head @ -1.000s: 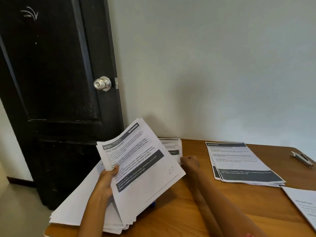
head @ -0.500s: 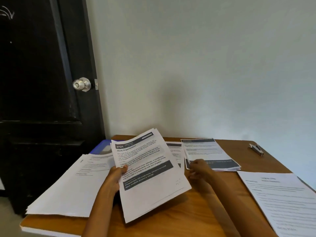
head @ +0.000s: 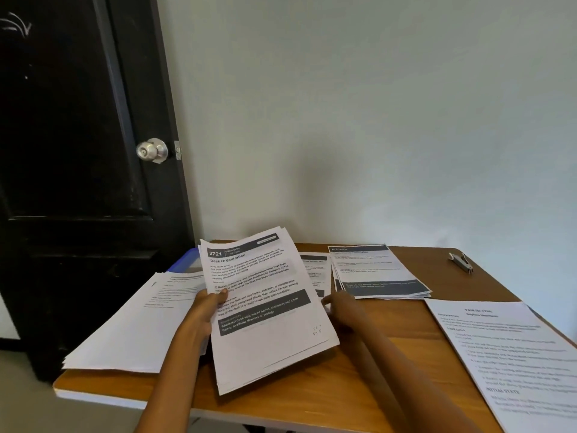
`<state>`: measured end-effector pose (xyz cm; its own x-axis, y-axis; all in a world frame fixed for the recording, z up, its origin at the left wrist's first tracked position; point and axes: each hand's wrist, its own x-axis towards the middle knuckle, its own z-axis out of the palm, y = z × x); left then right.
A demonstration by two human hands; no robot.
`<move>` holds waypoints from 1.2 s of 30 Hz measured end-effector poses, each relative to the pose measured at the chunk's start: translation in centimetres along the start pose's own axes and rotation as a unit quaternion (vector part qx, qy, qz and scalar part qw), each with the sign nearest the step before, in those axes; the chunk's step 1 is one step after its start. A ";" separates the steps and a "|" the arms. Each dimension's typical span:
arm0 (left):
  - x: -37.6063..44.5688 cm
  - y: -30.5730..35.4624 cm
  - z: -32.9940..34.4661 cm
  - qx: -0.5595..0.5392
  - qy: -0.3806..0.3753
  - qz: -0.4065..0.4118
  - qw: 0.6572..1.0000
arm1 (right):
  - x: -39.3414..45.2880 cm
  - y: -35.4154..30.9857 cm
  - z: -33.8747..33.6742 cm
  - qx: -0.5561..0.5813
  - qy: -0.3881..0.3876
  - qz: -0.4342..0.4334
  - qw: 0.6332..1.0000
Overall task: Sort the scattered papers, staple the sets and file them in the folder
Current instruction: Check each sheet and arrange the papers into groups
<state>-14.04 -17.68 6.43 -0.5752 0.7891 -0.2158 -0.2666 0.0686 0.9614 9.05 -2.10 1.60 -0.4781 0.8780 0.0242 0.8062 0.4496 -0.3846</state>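
My left hand [head: 203,310] grips a stack of printed sheets [head: 265,307] by its left edge, thumb on top; the top page reads "Desk Organization". My right hand [head: 342,309] is at the stack's right edge, its fingers partly hidden behind the sheets. A sorted pile headed "Kitchen" [head: 379,271] lies at the back of the wooden table [head: 343,395]. Another small pile [head: 313,270] peeks out behind the held stack. A blue folder [head: 184,260] shows its corner at the back left. A metal stapler [head: 461,261] lies at the back right.
A broad pile of white pages [head: 134,326] covers the table's left end and overhangs its edge. A text-only sheet [head: 512,354] lies at the right front. A black door [head: 78,151] with a silver knob [head: 152,150] stands left of the table.
The view has swung right and back a little, bringing the stapler and the right-hand sheet into sight. The held stack sits more upright, and my right hand stays by its right edge.
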 end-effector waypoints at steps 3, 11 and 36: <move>-0.5 -0.2 0.9 0.017 -0.005 -0.001 1.000 | -1.6 0.8 -0.6 -0.056 -0.023 -0.049 0.997; -1.3 -2.3 3.0 0.082 -0.013 0.001 0.997 | -7.5 4.4 -2.5 0.116 -0.027 -0.039 0.992; -1.9 -6.7 10.2 0.612 0.028 0.216 0.760 | -7.4 5.4 -4.5 -0.063 -0.173 0.054 0.981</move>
<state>-3.23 -13.42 2.12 -0.4460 0.8745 0.1906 0.8561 0.3546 0.3761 18.47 -5.40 3.56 -0.4590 0.8232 -0.3342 0.8853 0.3924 -0.2494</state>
